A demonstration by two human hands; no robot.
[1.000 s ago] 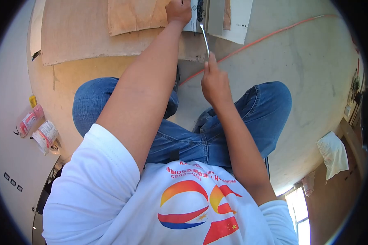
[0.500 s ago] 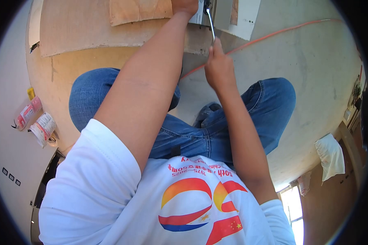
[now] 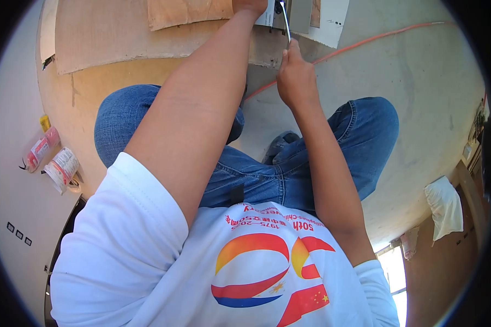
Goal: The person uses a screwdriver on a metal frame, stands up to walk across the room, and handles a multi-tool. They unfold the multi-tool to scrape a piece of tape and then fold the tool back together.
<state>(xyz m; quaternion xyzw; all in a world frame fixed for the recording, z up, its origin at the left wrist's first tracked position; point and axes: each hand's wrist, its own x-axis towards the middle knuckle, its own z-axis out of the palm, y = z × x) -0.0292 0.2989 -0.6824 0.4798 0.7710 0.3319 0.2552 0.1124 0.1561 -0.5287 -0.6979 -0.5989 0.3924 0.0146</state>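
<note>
My right hand [image 3: 297,79] is closed around the lower end of a slim silver metal tool [image 3: 286,23], whose exact kind I cannot make out. The tool points away from me, and its far end meets a small dark part [image 3: 279,7] at the top edge of the view. My left hand [image 3: 250,5] reaches to that same edge, beside a pale panel with print [image 3: 266,18]. Its fingers are cut off by the frame, so their grip is hidden. Just right of the tool lies a white sheet [image 3: 333,24] with a ragged edge.
Wooden boards [image 3: 114,38] lie ahead on the left. An orange hose or cord [image 3: 365,42] crosses the floor on the right. By the left wall stand a white bucket [image 3: 61,168] and a pink package [image 3: 41,148]. A white bag [image 3: 443,204] sits at the right.
My right hand and the tool have shifted slightly up and to the right in the view. The whole scene has moved a little with the camera.
</note>
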